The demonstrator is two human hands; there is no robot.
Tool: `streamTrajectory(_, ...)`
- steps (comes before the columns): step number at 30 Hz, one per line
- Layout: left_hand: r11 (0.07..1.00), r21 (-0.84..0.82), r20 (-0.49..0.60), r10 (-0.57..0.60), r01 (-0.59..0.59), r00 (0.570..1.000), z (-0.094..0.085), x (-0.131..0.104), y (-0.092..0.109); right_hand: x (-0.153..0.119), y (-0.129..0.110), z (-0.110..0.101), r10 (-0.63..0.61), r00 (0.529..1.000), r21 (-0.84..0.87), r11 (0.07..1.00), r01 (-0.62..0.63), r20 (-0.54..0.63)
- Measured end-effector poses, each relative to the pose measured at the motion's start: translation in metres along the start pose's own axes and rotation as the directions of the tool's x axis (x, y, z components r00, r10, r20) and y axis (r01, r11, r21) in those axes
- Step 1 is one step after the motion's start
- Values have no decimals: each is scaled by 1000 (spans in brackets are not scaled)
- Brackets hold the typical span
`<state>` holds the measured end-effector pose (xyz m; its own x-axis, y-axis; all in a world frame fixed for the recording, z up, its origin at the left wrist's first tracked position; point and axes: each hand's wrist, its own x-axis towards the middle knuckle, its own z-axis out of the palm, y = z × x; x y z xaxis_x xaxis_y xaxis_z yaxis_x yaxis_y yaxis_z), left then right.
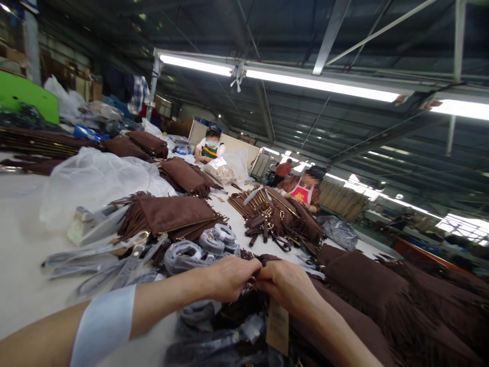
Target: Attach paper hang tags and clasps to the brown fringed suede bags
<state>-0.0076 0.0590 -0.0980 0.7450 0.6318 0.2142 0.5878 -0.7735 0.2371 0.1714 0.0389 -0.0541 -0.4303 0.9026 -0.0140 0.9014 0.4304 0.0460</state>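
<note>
My left hand (pixel 229 278) and my right hand (pixel 284 283) meet at the front middle, fingers pinched closed against each other. Between them is the edge of a brown fringed bag (pixel 336 316), with a small metal ring (pixel 252 280) showing; the fingers mostly hide the pinched part. A tan paper tag (pixel 277 326) hangs just below my right hand. Under and beside my left wrist lie plastic-wrapped coiled straps (pixel 183 257). Beyond them rests a stack of brown fringed bags with a gold zipper (pixel 175 214).
More brown bags (pixel 362 275) are piled on the right, and bags with metal clasps (pixel 275 209) lie farther back. Clear plastic bags (pixel 103 176) sit on the white table (pixel 19 214) at left. Two co-workers (pixel 211 145) (pixel 305 191) are across the table.
</note>
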Motion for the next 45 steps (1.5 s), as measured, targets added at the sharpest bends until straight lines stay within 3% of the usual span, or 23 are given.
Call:
streamTrajectory(4,999,16,23,45,-45,999,-5,9,-2,2,10,22,-4,999,444,896,25,-49)
streamTrajectory(6,996,52,7,68,-68,998,-6,13,-1,4,16,32,15,998,546,838,17,-55)
streamTrajectory(9,988,143,-140,71,-51,988,-4,7,7,8,21,42,58,997,609,793,-13,-54)
streamTrajectory(11,994,110,-197,17,5,980,1,-5,16,9,23,44,79,996,645,764,-28,-51)
streamTrajectory(14,980,-71,-130,-193,185,972,15,-21,29,9,22,46,95,994,676,736,-35,-52)
streamTrajectory(17,932,-147,-70,-344,331,936,31,-20,37,10,19,47,107,993,694,719,-46,-45)
streamTrajectory(20,922,-182,-73,-361,343,930,39,-8,39,9,18,46,115,993,707,705,-57,-35)
streamTrajectory(24,909,-288,-112,-345,302,932,28,-8,30,-1,21,35,95,995,753,652,-86,32)
streamTrajectory(26,832,-485,-100,-360,271,927,18,-16,20,-8,24,27,78,991,778,614,-130,105)
streamTrajectory(28,690,-679,-47,-381,251,923,8,-25,11,-14,27,20,65,986,797,582,-163,155)
streamTrajectory(32,470,-853,10,-417,225,909,1,-30,3,-16,23,17,62,992,829,546,-123,106)
streamTrajectory(34,417,-893,-33,-433,168,901,-2,-27,6,-13,16,20,63,998,831,554,-59,29)
streamTrajectory(38,416,-908,-154,-428,43,891,-16,-14,12,-6,2,26,68,989,788,613,60,-129)
streamTrajectory(41,367,-930,-168,-427,1,889,-23,-4,13,-1,-2,29,92,976,757,647,91,-197)
streamTrajectory(45,193,-981,-117,-504,-20,856,-5,8,7,4,1,34,148,960,752,653,85,-236)
